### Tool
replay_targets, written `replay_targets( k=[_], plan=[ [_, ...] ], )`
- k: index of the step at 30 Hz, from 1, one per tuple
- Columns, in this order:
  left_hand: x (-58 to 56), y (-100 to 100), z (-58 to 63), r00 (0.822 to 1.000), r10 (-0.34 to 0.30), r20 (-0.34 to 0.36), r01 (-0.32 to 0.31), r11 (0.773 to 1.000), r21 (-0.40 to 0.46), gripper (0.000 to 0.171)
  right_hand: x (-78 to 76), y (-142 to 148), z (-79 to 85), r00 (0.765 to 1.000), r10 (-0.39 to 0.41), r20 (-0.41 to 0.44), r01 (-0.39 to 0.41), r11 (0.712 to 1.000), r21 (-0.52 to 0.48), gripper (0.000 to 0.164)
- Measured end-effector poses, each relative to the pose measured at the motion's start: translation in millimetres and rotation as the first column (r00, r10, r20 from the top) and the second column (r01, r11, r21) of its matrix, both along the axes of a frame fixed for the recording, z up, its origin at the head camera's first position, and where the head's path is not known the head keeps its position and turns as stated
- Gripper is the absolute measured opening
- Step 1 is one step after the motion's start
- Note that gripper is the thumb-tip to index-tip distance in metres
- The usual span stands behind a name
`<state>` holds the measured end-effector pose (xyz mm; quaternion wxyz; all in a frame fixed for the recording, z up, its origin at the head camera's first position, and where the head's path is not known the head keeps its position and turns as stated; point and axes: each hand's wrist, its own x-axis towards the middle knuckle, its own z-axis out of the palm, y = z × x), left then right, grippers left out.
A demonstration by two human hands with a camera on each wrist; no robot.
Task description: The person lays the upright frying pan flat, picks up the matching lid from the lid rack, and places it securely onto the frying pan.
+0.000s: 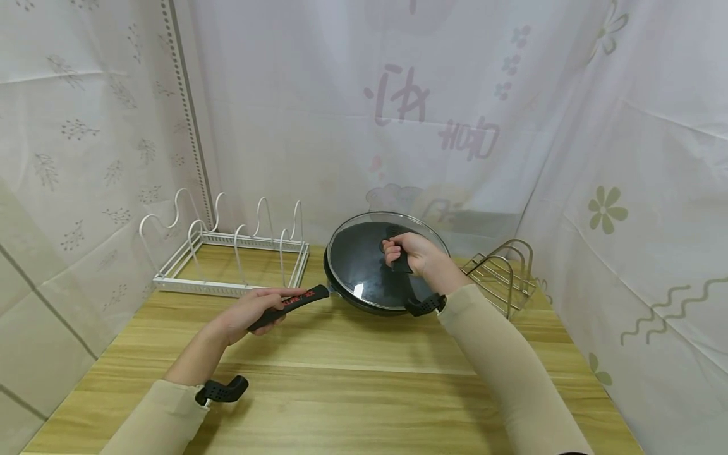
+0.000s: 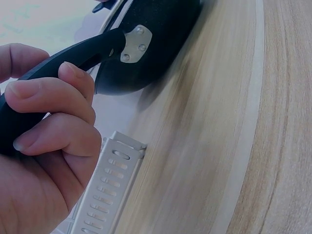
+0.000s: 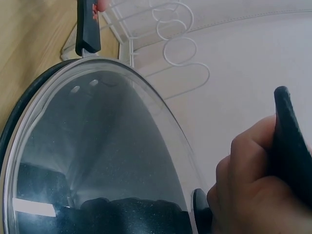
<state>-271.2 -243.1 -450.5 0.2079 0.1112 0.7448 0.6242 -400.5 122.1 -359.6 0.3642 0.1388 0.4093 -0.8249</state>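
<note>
A black frying pan (image 2: 151, 53) stands at the back middle of the wooden table, with a round glass lid (image 1: 358, 253) lying over it. My left hand (image 1: 250, 315) grips the pan's black handle (image 1: 307, 298), its fingers curled round from below in the left wrist view. On the lid, my right hand (image 1: 419, 254) holds the upright black knob (image 1: 401, 260), fingers wrapped about it. In the right wrist view the lid's rim (image 3: 97, 63) overlaps the pan's edge, and the knob's tip (image 3: 282, 97) rises above my fist.
To the left, a white wire rack (image 1: 227, 289) with tall curved dividers stands against the curtain. A smaller metal rack (image 1: 512, 278) is at the right, close behind my right forearm. Printed curtains (image 1: 318, 114) enclose the back and sides of the wooden table (image 1: 352, 392).
</note>
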Motion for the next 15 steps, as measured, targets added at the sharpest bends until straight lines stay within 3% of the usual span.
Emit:
replay_targets(
  k=[15],
  plan=[
    [0.3, 0.5, 0.6, 1.0, -0.007, -0.008, 0.007, 1.0, 0.003, 0.057, -6.8, -4.1, -7.0, 1.0, -0.001, 0.013, 0.001, 1.0, 0.021, 0.017]
  ],
)
